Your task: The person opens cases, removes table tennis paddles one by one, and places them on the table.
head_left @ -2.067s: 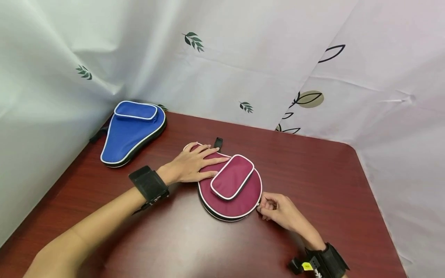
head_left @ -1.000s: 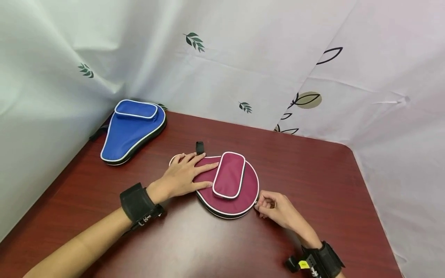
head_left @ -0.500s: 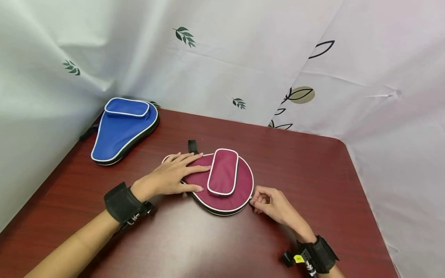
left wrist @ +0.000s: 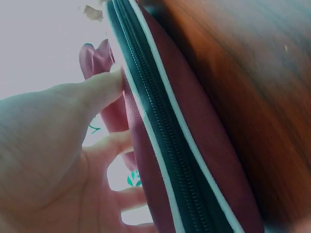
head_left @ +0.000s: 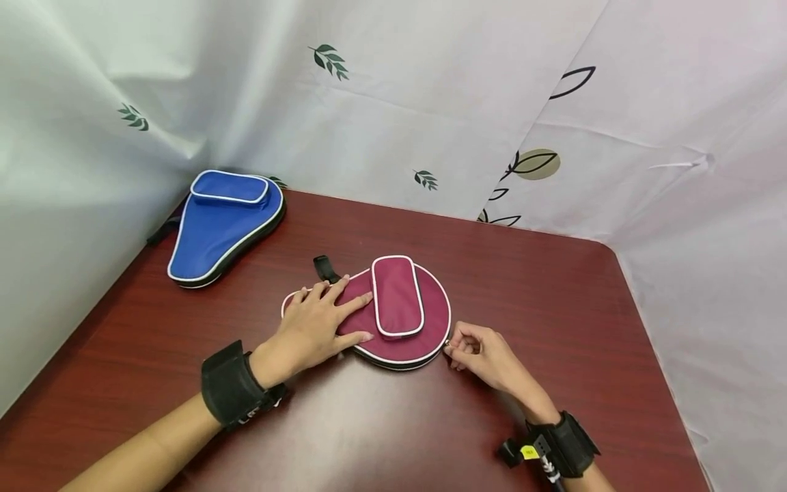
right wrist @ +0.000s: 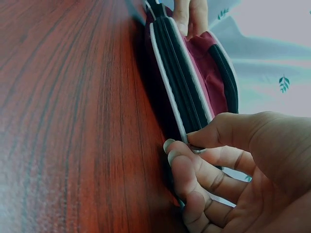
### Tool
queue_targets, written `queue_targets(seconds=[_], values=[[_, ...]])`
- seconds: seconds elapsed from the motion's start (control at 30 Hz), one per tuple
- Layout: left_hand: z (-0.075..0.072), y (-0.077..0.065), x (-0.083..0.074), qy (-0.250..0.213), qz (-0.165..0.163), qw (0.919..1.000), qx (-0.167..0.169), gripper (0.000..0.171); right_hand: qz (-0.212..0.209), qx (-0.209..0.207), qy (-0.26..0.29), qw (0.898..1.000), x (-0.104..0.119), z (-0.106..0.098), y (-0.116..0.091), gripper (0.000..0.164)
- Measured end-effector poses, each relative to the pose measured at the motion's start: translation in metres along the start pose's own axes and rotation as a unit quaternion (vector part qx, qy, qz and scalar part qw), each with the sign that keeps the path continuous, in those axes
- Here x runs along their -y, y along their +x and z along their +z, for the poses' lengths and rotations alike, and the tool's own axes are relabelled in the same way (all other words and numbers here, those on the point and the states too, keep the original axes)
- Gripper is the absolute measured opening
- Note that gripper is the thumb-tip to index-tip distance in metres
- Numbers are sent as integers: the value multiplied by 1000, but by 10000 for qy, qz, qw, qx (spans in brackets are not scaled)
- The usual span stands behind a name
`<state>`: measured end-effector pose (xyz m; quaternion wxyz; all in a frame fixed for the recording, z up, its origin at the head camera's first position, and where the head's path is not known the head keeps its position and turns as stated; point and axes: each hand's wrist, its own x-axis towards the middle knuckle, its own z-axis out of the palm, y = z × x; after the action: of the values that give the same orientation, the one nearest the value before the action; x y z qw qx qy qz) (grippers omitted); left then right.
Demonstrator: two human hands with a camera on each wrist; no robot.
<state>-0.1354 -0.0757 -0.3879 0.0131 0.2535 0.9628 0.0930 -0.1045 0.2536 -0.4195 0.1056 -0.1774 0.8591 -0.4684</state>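
A maroon table tennis paddle case [head_left: 424, 301] with white piping and a raised pocket lies flat on the table. My left hand [head_left: 310, 331] rests across its narrow end, fingers spread and straight, pressing from above. At the round end my right hand [head_left: 488, 359] pinches the zipper pull [right wrist: 197, 149] between thumb and curled fingers. In the right wrist view the zipper [right wrist: 177, 77] along the side looks closed up to those fingers. The left wrist view shows the zipper teeth [left wrist: 160, 121] meshed between two white edges.
A blue paddle case [head_left: 218, 232] of similar shape lies at the back left of the brown table [head_left: 522, 287]. White curtains [head_left: 369, 123] with leaf prints hang behind and at both sides. A black strap loop [head_left: 324, 268] sticks out from the maroon case.
The maroon case has turned anticlockwise and its narrow end has shifted left under my left hand. My right hand keeps its pinch at the round end, slightly farther up and left.
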Motion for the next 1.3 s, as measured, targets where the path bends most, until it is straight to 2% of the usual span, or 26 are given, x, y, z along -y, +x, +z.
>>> queue_targets(seconds=[0.17, 0.23, 0.3, 0.43, 0.53, 0.63, 0.73, 0.8, 0.87, 1.13, 1.3], values=[[1, -2, -8, 51, -196, 9998, 84, 71, 23, -20, -56, 10000, 2, 0, -1, 17], [-3, -2, -5, -7, -119, 9998, 171, 71, 23, -30, -67, 10000, 3, 1, -1, 17], [-12, -2, 1, -213, 92, 9995, 230, 68, 21, -20, -38, 10000, 4, 3, -2, 16], [-35, 10, 16, -624, 944, 9936, 25, 66, 70, 73, 53, 9999, 2, 6, -4, 14], [-43, 31, 16, -694, 1865, 9798, -184, 81, 95, 107, 63, 9999, 0, 6, -4, 14], [-41, 57, 7, -593, 2687, 9613, 150, 97, 88, 52, 35, 9999, 0, 3, -3, 13], [-36, 78, -1, -413, 3174, 9453, 629, 97, 115, 69, 52, 9999, -2, 1, -1, 12], [-33, 85, -3, -315, 3295, 9402, 801, 92, 113, 119, 58, 9998, -2, 0, 1, 12], [-30, 87, -2, -223, 3299, 9399, 850, 87, 103, 204, 101, 9997, -2, 0, 3, 12], [-25, 86, 0, 132, 3100, 9497, 419, 87, 12, 270, 131, 9995, -1, -3, 4, 14], [-20, 86, -4, 396, 2861, 9570, 277, 87, -12, 227, 148, 9996, -1, -3, 2, 15]])
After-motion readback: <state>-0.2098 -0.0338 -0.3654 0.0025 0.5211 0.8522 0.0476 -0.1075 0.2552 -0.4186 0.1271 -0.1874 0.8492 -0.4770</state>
